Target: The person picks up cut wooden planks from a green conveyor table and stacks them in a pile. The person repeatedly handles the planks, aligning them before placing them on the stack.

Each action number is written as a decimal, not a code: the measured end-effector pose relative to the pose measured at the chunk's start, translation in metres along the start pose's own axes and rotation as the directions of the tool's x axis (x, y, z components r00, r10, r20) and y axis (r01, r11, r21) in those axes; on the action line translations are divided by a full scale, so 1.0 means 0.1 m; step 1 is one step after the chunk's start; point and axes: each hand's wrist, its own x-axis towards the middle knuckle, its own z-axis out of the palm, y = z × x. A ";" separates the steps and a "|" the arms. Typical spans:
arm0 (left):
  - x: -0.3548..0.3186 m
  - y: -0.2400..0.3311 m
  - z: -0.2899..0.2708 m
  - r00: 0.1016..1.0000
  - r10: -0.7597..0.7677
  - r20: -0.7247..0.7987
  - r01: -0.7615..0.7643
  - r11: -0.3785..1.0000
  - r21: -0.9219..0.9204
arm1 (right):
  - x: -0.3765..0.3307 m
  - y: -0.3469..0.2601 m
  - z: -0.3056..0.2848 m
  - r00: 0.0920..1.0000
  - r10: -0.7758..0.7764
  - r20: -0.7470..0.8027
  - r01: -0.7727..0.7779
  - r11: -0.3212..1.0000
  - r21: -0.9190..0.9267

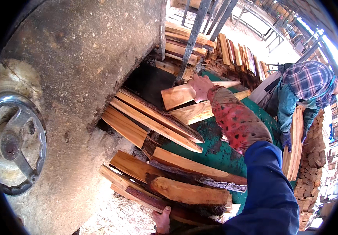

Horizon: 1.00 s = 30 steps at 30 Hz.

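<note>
My right hand [201, 87], in a blue sleeve with a red spotted cuff, is closed over a short wooden board [175, 96] on the far side of the green table [216, 135]. Just nearer lies another pale board [194, 112], apart from my fingers. At the lower edge, my left hand [162, 221] has its thumb against the edge of a bark-edged slab [149, 199]; its other fingers are mostly hidden. Between my hands lie several bark-edged slabs [188, 190] and long strips [153, 123], pointing toward the machine.
A large dusty machine panel [86, 51] with a metal handwheel [16, 145] fills the left. At the right, a co-worker in a plaid shirt [308, 80] bends over, gloved hands holding boards [293, 143]. Stacked lumber [312, 172] stands beside them. Metal posts [195, 37] rise at the back.
</note>
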 end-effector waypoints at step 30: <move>0.02 0.17 0.06 0.997 -0.017 0.077 0.037 0.961 -0.274 | -2.86 0.54 0.63 0.720 0.625 -0.302 -0.564 0.780 0.271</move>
